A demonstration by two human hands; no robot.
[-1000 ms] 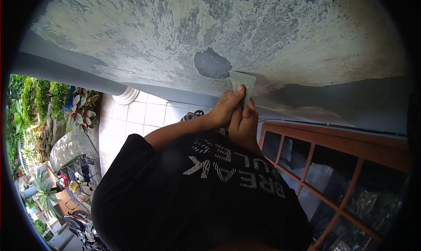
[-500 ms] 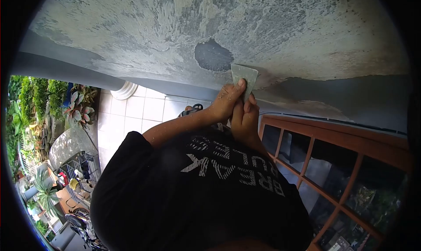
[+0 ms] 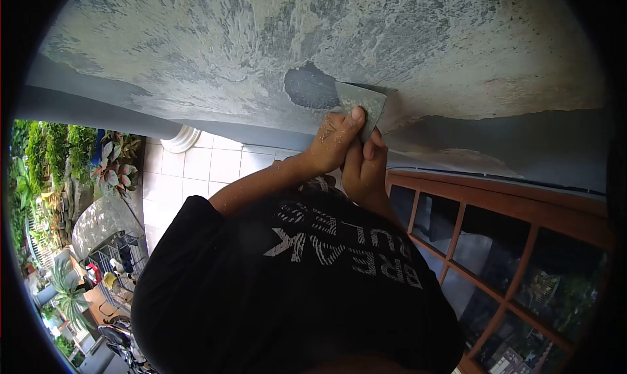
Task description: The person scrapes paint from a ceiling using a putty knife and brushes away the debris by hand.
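A putty knife (image 3: 363, 101) with a wide, flat, dusty blade lies against a patchy wall (image 3: 392, 41), just right of a dark bare patch (image 3: 311, 86). My left hand (image 3: 336, 137) is closed around its lower part, the thumb pressed on the blade's face. Close below and to the right, my right hand (image 3: 366, 168) is also closed on the knife, its fingertips by the blade's right side. Both hands hide the handle. Pale specks of dust cling to my left hand and forearm.
To the right is a brown-framed window (image 3: 496, 256) with a thin cable (image 3: 483, 174) along the wall above it. White floor tiles (image 3: 209, 162) and a column base (image 3: 181, 139) show at left. Beyond them are plants (image 3: 117, 158), a wire basket (image 3: 121, 263) and a motorcycle (image 3: 124, 341).
The putty knife and both hands have moved slightly up the wall. The blade has turned a little and its left corner now reaches the dark patch's right edge.
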